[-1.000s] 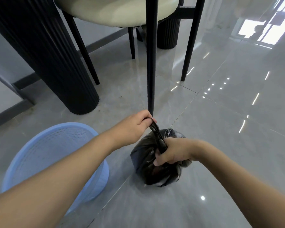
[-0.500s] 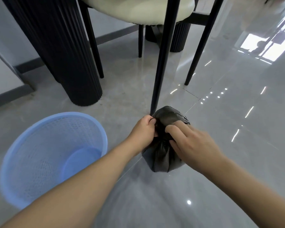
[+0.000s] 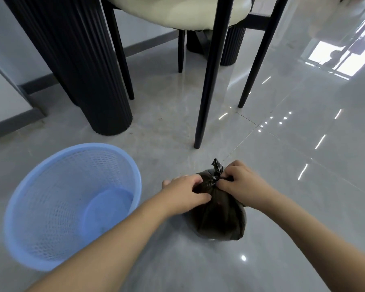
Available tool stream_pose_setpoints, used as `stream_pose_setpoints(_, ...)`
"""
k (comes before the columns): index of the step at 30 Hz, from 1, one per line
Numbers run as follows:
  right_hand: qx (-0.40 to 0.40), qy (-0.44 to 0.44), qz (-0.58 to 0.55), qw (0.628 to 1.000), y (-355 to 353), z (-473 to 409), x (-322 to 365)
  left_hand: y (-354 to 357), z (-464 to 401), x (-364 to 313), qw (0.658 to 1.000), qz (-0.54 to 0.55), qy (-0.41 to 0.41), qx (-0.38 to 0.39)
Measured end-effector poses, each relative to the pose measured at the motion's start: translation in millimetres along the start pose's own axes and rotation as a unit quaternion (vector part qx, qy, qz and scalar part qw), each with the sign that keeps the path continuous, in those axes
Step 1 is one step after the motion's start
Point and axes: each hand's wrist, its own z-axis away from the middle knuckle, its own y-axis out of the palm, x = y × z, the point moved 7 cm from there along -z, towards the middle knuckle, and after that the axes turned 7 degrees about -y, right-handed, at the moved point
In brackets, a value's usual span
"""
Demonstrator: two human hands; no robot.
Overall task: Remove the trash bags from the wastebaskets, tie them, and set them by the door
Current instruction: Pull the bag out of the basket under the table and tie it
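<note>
A small black trash bag sits on the glossy grey floor, full and rounded, its neck gathered into a twisted tuft at the top. My left hand grips the bag's neck from the left side. My right hand pinches the same neck from the right, fingers closed on the plastic just under the tuft. To the left stands a light blue mesh wastebasket, tilted toward me, with no bag inside it.
A chair with a cream seat and thin black legs stands just beyond the bag. A fluted black table pedestal rises at the left, a second one farther back. A dark baseboard runs along the wall. Open floor lies to the right.
Earlier my left hand pulled the bag's tail upward while the right held the body. Both hands have since closed on the neck, and a short tuft now sticks up above them.
</note>
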Motion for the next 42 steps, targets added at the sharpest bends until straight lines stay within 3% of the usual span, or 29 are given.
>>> stream_pose_setpoints(3,0.043,0.011,0.022,0.999,3.2,3.1,3.5,7.1,-6.9,-0.5,0.997,-0.032,0.023,-0.062)
stream_pose_setpoints(6,0.136,0.08,-0.12,0.98,7.6,13.9,-1.3,3.5,-1.4,-5.2,0.983,-0.072,0.059,-0.158)
stream_pose_setpoints(10,0.17,0.22,-0.39,0.878,18.0,23.8,-16.6,1.3,0.1,-7.5,0.974,-0.054,0.065,-0.21)
stream_pose_setpoints(12,0.158,0.23,-0.435,0.856,24.5,20.9,-25.7,3.9,-4.7,-6.9,0.981,-0.023,0.051,-0.184)
stream_pose_setpoints(17,0.082,0.144,-0.39,0.906,18.6,12.5,-34.4,9.0,-16.4,8.1,0.989,0.014,0.012,-0.144)
stream_pose_setpoints(21,-0.125,0.044,-0.273,0.953,-0.9,9.9,-33.5,12.2,-24.2,14.8,0.991,0.049,-0.014,-0.12)
stream_pose_setpoints(24,-0.178,-0.021,-0.245,0.953,-4.2,13.6,-27.5,14.7,-29.6,18.0,0.988,0.108,-0.034,-0.106)
stream_pose_setpoints(32,0.009,0.049,-0.427,0.903,14.7,8.5,-35.8,9.4,-39.4,28.1,0.976,0.175,-0.068,-0.112)
stream_pose_setpoints(37,0.132,0.117,-0.299,0.938,22.1,13.1,-46.3,6.0,-41.8,26.9,0.976,0.164,-0.084,-0.114)
stream_pose_setpoints(40,0.162,0.109,-0.331,0.923,17.5,11.6,-38.9,8.7,-40.4,26.2,0.96,0.24,-0.116,-0.086)
stream_pose_setpoints(42,0.169,0.112,-0.407,0.891,15.2,11.4,-33.4,12.5,-38.0,24.4,0.957,0.259,-0.124,-0.04)
